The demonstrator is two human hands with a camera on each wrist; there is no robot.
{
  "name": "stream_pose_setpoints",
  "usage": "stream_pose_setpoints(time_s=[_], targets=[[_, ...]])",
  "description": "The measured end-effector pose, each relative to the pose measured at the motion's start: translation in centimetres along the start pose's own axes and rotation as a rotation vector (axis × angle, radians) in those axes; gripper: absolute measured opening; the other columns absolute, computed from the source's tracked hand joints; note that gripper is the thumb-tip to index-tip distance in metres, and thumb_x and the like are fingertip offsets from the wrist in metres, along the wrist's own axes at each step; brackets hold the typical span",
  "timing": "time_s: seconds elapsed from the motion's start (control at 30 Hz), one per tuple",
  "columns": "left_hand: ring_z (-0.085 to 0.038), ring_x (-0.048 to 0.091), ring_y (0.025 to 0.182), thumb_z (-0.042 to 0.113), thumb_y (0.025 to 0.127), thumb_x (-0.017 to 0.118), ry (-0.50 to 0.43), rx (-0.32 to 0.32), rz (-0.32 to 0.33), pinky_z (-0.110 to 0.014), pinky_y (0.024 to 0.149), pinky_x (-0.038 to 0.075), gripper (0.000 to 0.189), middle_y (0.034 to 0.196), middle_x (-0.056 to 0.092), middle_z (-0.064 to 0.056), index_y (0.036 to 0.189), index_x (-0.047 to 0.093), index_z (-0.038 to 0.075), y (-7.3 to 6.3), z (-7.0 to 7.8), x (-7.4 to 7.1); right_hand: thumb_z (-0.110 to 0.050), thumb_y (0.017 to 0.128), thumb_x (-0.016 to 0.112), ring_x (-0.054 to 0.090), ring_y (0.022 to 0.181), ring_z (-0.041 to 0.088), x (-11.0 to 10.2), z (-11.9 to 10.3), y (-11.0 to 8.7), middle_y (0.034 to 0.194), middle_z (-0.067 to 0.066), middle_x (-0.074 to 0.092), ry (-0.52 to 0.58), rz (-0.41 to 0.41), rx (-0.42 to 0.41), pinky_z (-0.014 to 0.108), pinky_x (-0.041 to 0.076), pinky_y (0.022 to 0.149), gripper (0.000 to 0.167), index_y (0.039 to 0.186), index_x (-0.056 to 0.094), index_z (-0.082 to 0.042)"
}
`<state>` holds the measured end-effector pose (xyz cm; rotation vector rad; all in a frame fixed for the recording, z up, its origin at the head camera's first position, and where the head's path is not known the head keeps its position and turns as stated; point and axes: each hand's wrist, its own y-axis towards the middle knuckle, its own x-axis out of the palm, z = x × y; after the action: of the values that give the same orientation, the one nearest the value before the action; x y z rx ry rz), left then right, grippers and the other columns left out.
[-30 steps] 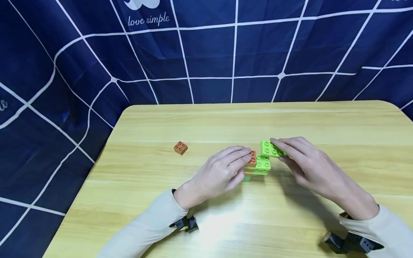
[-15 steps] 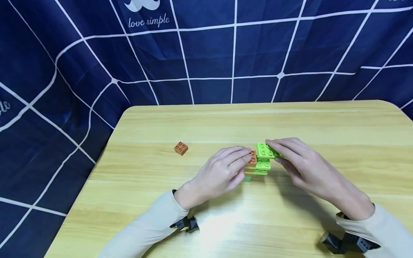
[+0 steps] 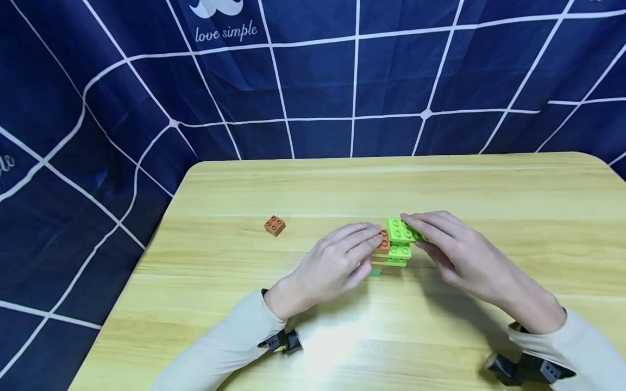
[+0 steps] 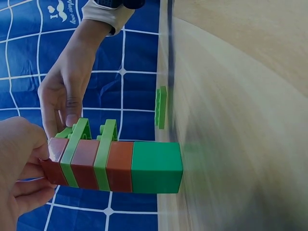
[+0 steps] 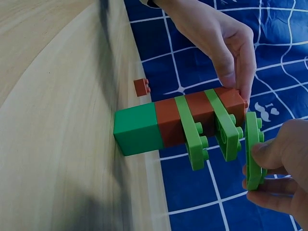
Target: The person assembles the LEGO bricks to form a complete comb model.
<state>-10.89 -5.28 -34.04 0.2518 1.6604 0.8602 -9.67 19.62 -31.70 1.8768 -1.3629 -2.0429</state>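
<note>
brick tower (image 4: 120, 167) stands upright on the table (image 3: 293, 184), a little right of centre in my head view, with a dark green brick (image 4: 156, 167) as its foot. above that, brown bricks alternate with two light green plates (image 5: 191, 134), whose ends overhang the column on the right-hand side. i have the left hand (image 3: 337, 260) pinching the top brown brick (image 5: 230, 100), thumb and fingers on it, and i take that to be for steadiness: so narrow a foot under lopsided plates would probably tip easily.

the right hand (image 3: 457, 250) is clamped on a loose green plate (image 5: 252, 151) by its outer end, thumb against fingers, which leaves the inner end free beside the top brown brick. i read that grip as keeping fingers out of the way between the parts. the held plate lies roughly in line with the overhangs below; whether it touches the tower, i cannot tell.

the two hands are apart, one on each side of the column. a small brown brick (image 3: 275, 225) sits well off to the left, and my left wrist view shows a spare green plate (image 4: 162, 108) lying on the table.
</note>
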Motion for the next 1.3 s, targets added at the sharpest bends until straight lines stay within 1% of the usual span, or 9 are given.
stream_pose_setpoints(time_s=[0.17,0.57,0.93,1.17,1.3], targets=[[-0.024,0.058,0.118,0.008,0.085,0.065,0.002,0.003,0.0,-0.024,0.113,0.033,0.032,0.121,0.065,-0.015,0.115,0.066,-0.002,-0.1,-0.1,0.1,-0.034,0.105,0.032,0.059,0.101,0.027,0.2,0.0,-0.1,0.115,0.015,0.064,-0.006,-0.003,0.006,0.006,0.03,0.104,0.052,0.126,0.059,0.006],[-0.025,0.058,0.118,0.008,0.084,0.065,0.006,0.011,0.008,-0.024,0.113,0.032,0.033,0.121,0.065,-0.016,0.115,0.066,-0.003,-0.3,-0.1,0.1,-0.034,0.105,0.031,0.061,0.099,0.026,0.7,0.1,-0.2,0.115,0.014,0.065,-0.019,-0.014,0.005,0.006,0.032,0.103,0.052,0.127,0.059,0.004],[-0.026,0.058,0.118,0.008,0.084,0.063,0.001,0.008,0.018,-0.024,0.113,0.031,0.035,0.123,0.064,-0.017,0.118,0.064,-0.003,-0.3,-0.1,0.4,-0.034,0.105,0.031,0.061,0.1,0.029,1.2,0.2,-0.5,0.116,0.016,0.064,-0.002,-0.015,0.018,0.006,0.029,0.106,0.052,0.129,0.056,0.005],[-0.027,0.056,0.121,0.009,0.084,0.064,0.009,-0.001,0.008,-0.025,0.115,0.029,0.038,0.126,0.062,-0.018,0.12,0.062,-0.004,-0.5,-0.1,0.7,-0.035,0.105,0.03,0.062,0.102,0.031,1.7,0.3,-0.8,0.116,0.018,0.063,-0.021,-0.028,0.052,0.008,0.032,0.106,0.054,0.133,0.053,0.004],[-0.027,0.055,0.123,0.009,0.084,0.064,0.01,0.007,0.009,-0.026,0.115,0.029,0.04,0.127,0.061,-0.019,0.122,0.061,-0.005,-0.6,-0.1,0.7,-0.035,0.105,0.028,0.062,0.102,0.032,2.0,0.4,-1.0,0.115,0.018,0.063,-0.024,-0.032,0.062,0.006,0.029,0.106,0.055,0.134,0.052,0.005]])
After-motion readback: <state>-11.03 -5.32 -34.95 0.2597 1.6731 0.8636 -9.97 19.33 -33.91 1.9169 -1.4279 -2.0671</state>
